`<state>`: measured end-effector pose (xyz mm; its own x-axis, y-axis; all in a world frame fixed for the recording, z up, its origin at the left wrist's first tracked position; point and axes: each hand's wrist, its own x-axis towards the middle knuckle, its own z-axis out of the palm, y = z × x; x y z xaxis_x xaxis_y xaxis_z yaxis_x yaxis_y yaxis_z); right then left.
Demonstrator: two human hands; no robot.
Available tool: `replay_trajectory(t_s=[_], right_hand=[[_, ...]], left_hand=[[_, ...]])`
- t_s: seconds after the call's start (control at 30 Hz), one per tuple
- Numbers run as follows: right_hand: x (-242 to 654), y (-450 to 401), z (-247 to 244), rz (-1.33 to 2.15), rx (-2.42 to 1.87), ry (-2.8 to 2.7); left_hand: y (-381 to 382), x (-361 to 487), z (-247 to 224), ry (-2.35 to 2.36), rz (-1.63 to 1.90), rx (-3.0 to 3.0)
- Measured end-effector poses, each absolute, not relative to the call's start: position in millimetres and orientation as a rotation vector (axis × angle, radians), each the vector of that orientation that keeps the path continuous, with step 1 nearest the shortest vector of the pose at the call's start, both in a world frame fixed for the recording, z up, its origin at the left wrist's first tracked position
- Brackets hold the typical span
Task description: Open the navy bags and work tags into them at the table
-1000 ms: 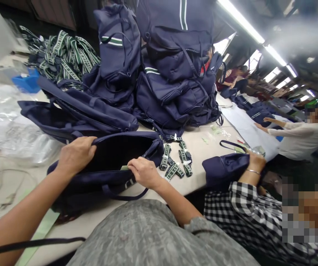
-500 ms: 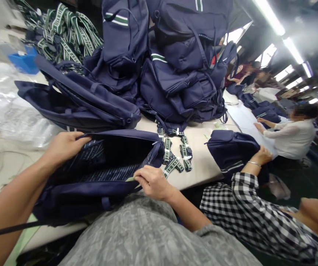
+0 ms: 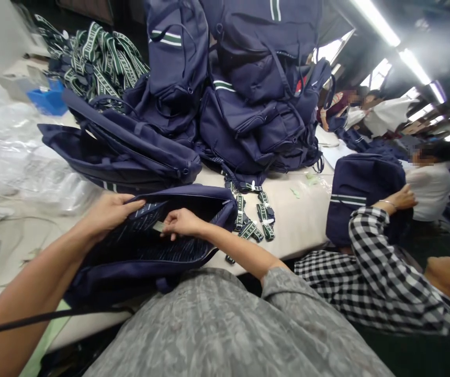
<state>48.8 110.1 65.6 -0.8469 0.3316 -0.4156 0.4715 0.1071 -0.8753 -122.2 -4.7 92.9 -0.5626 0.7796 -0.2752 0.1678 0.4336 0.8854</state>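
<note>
A navy bag point(image 3: 119, 275) lies before me with its mouth wide open, showing a dark lining with printed lettering. My left hand point(image 3: 111, 214) is closed on the far-left rim of the opening. Inside the mouth, my right hand point(image 3: 181, 223) pinches a small pale greenish slip point(image 3: 157, 226), held near the lining. The bag's deeper inside is dark and partly hidden by my right forearm. Just right of the bag, several green-and-white lettered straps point(image 3: 266, 214) lie bundled on the table.
Behind stands a tall pile of navy bags point(image 3: 244, 115), with another open bag point(image 3: 131, 152) in front. Lettered straps point(image 3: 103, 63), a blue bin point(image 3: 48, 99) and clear plastic point(image 3: 24, 162) are at left. At right, a co-worker in a checked shirt point(image 3: 374, 241) holds a navy bag point(image 3: 366, 183).
My right hand has moved from the near-right rim into the bag's mouth, carrying the pale slip leftward. The left hand keeps its grip. The co-worker's bag has been raised and turned upright.
</note>
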Motion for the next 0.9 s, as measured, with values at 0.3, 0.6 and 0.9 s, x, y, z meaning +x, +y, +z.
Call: replay_trajectory(t_s=[0.3,0.6,0.9], right_hand=[[62,69,-9,-2.398,1.275,2.123],[43,84,3,-1.689,1.266,2.914],[34,81,6,-1.369,1.189,3.078]], left_hand=[[2,-108,96,1.663,1.198,0.514],[21,-122,90,1.681,1.179,0.523],[25,-132,79,1.678,1.195,0.528]])
